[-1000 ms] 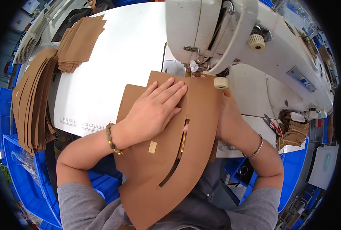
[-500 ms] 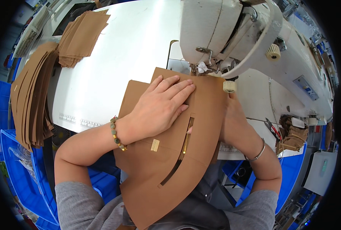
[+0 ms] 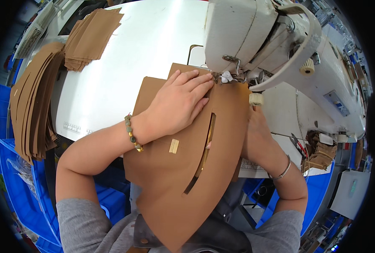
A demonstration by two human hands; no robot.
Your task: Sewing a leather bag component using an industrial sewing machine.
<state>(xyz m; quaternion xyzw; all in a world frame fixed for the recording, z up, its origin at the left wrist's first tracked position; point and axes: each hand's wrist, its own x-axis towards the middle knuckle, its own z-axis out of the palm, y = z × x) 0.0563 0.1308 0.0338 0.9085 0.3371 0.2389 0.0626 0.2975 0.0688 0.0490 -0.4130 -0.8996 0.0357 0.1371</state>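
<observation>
A brown fabric panel (image 3: 166,185) lies under the head of a white sewing machine (image 3: 234,33), its near end hanging toward my lap. My left hand (image 3: 175,103) rests flat on it, fingers stretched toward the presser foot (image 3: 226,77). Through a long curved slot in the panel shows a gold-toothed zipper (image 3: 205,157). At the panel's right edge is my right hand (image 3: 257,133), partly beneath the cloth. A fingertip shows in the slot; the other fingers are mostly hidden. A small pale tape piece (image 3: 174,146) sits on the panel left of the slot.
Two stacks of brown pieces, one flat (image 3: 92,40) and one draped (image 3: 33,105), occupy the left side of the white table (image 3: 154,33). Red-handled snips (image 3: 299,145) lie at right beside a brown bundle (image 3: 322,149). Blue bins (image 3: 25,189) stand below.
The panel and my left hand have shifted slightly away from me, toward the needle area. The slot sits a little farther up. My right hand stays at the panel's right edge.
</observation>
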